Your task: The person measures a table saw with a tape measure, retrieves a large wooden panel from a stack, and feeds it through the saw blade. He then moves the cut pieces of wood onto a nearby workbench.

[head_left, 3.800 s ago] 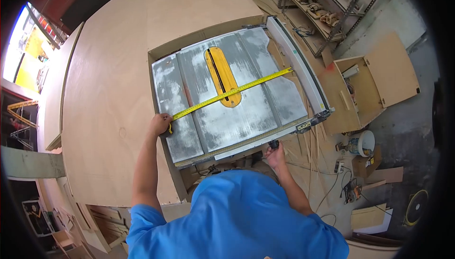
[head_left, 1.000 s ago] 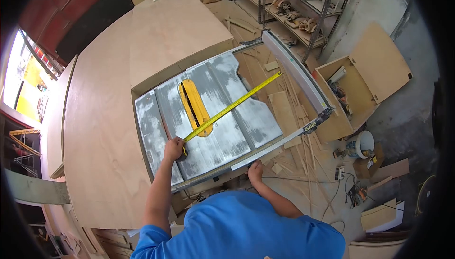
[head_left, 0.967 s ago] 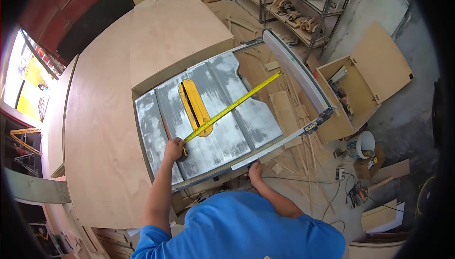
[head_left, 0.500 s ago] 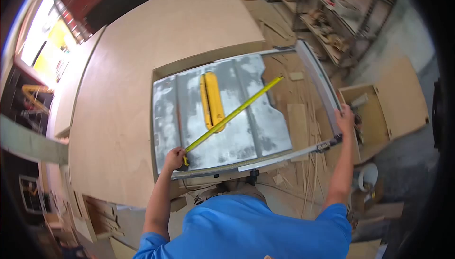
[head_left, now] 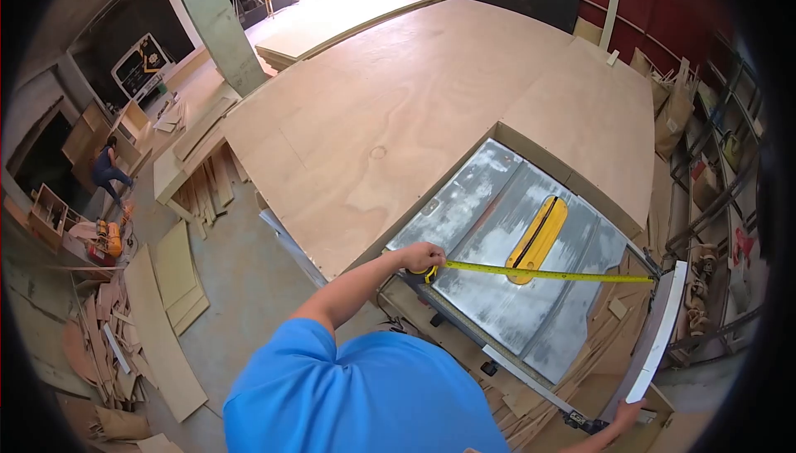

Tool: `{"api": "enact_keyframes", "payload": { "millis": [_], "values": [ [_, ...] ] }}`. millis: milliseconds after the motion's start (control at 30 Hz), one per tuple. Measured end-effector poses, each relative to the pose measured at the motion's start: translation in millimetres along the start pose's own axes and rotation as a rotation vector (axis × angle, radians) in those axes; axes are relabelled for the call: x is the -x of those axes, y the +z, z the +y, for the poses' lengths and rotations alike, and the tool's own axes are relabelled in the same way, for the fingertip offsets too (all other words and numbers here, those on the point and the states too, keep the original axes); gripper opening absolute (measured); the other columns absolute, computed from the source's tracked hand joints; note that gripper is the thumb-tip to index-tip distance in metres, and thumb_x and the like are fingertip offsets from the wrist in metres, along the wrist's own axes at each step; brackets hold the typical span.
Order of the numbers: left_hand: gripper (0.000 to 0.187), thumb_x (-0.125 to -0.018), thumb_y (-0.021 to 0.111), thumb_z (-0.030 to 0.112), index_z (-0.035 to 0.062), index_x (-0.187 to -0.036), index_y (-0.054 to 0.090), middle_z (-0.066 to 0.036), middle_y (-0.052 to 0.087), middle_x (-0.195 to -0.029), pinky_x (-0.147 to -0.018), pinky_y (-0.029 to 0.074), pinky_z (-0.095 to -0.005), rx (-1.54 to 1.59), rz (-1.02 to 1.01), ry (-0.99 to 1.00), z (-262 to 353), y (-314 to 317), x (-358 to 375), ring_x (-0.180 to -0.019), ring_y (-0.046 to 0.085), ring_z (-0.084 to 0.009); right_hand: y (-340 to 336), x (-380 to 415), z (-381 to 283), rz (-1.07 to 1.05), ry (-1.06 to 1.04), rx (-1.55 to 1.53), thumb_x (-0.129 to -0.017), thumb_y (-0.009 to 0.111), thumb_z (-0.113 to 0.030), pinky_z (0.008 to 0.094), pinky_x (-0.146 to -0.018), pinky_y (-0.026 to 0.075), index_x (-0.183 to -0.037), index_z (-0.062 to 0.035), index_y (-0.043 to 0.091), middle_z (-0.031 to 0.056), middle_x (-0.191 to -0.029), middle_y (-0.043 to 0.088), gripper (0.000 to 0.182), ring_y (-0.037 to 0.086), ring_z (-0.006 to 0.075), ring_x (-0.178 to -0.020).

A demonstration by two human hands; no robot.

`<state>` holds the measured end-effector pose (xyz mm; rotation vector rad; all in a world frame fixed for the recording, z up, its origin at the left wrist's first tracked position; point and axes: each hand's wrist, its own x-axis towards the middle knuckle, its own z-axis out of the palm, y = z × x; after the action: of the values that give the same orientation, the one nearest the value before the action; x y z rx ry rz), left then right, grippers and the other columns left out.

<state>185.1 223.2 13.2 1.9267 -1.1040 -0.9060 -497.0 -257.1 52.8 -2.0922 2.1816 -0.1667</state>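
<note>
Across the yellow insert (head_left: pixel 543 237) lies the tape measure (head_left: pixel 572 276), its long axis running from the nearer left hand (head_left: pixel 421 256), clasped around its case, toward the fence (head_left: pixel 662 333), whose near end the right hand (head_left: pixel 630 412) meets, grip unclear.

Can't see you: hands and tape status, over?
Left hand gripping tape measure. Yellow tape across saw table, toward fence. Right hand at fence's near end. Wood scraps between table and fence.
</note>
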Motion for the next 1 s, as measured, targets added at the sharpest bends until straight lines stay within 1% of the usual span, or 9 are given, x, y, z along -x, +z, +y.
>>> {"api": "enact_keyframes", "payload": {
  "millis": [133,200,267,333,400,667,700,800,1000],
  "values": [
    [0.025,-0.095,0.06,0.03,0.0068,-0.099,0.07,-0.011,0.07,-0.09,-0.08,0.051,-0.0365,-0.071,-0.013,0.021,22,-4,3,-0.087,0.066,-0.0242,54,58,-49,-0.008,-0.132,0.191,-0.088,0.059,-0.016,0.0546,-0.079,0.05,-0.106,-0.0063,0.059,0.0224,-0.097,0.068,0.02,0.063,0.0454,-0.098],
    [0.026,-0.095,0.06,0.029,0.0057,-0.099,0.07,-0.013,0.07,-0.091,-0.08,0.051,-0.0375,-0.042,-0.085,0.016,32,1,-10,-0.087,0.066,-0.0269,142,44,-35,0.177,-0.353,-0.307,-0.096,0.055,-0.018,0.0508,-0.075,0.052,-0.099,-0.0018,0.064,0.0186,-0.092,0.069,0.019,0.067,0.0397,-0.084],
    [0.025,-0.097,0.06,0.027,0.0043,-0.103,0.069,-0.01,0.071,-0.09,-0.085,0.052,-0.0355,-0.004,-0.134,-0.013,29,7,-20,-0.089,0.066,-0.0196,95,118,-148,-0.347,0.045,-1.015,-0.1,0.058,-0.029,0.0305,-0.057,0.049,-0.117,-0.0071,0.067,0.0045,-0.084,0.064,0.029,0.058,0.0139,-0.064],
    [0.027,-0.096,0.06,0.028,0.0039,-0.104,0.07,-0.011,0.072,-0.092,-0.084,0.052,-0.0352,-0.18,-0.164,0.012,55,3,-22,-0.087,0.067,-0.0222,71,178,-240,-0.632,0.096,-1.616,-0.098,0.062,-0.043,0.0257,-0.049,0.04,-0.124,-0.0109,0.06,-0.0032,-0.07,0.052,0.042,0.047,0.009,-0.055],
    [0.027,-0.095,0.061,0.027,0.003,-0.102,0.069,-0.01,0.071,-0.09,-0.08,0.052,-0.0348,-0.122,-0.242,-0.07,67,1,-26,-0.087,0.067,-0.0198,72,186,-287,-0.714,0.241,-1.913,-0.102,0.057,-0.033,0.0265,-0.046,0.033,-0.121,-0.0087,0.06,-0.0026,-0.066,0.048,0.031,0.041,0.0091,-0.05],
    [0.022,-0.095,0.063,0.023,0.004,-0.104,0.069,-0.01,0.07,-0.085,-0.075,0.053,-0.0362,-0.314,-0.011,0.036,21,-50,-37,-0.079,0.067,-0.0192,111,117,-296,-0.584,0.509,-1.827,-0.101,0.055,-0.026,0.0265,-0.044,0.034,-0.102,-0.0105,0.064,-0.0033,-0.062,0.047,0.018,0.04,0.0092,-0.047],
    [0.027,-0.095,0.062,0.029,0.0059,-0.106,0.069,-0.016,0.072,-0.09,-0.075,0.053,-0.0417,-0.369,-0.059,-0.123,34,-62,-38,-0.083,0.07,-0.0316,114,104,-287,-0.591,0.552,-1.841,-0.101,0.056,-0.026,0.0265,-0.045,0.035,-0.101,-0.0113,0.064,-0.0031,-0.063,0.049,0.017,0.041,0.0094,-0.047],
    [0.029,-0.095,0.059,0.031,0.0073,-0.106,0.07,-0.019,0.071,-0.092,-0.076,0.053,-0.0441,-0.452,-0.067,-0.027,17,-69,-68,-0.086,0.07,-0.0354,123,92,-277,-0.63,0.735,-1.75,-0.1,0.055,-0.028,0.0276,-0.047,0.04,-0.103,-0.0108,0.064,-0.0024,-0.068,0.056,0.02,0.047,0.011,-0.053],
    [0.026,-0.094,0.056,0.031,0.0117,-0.106,0.07,-0.02,0.071,-0.095,-0.08,0.053,-0.0467,-0.491,-0.068,0.026,13,-72,-125,-0.092,0.067,-0.0399,73,205,-268,-0.784,0.171,-1.365,-0.1,0.057,-0.038,0.026,-0.061,0.048,-0.117,-0.0075,0.065,0.0028,-0.087,0.065,0.035,0.056,0.0106,-0.065]
  ]
}}
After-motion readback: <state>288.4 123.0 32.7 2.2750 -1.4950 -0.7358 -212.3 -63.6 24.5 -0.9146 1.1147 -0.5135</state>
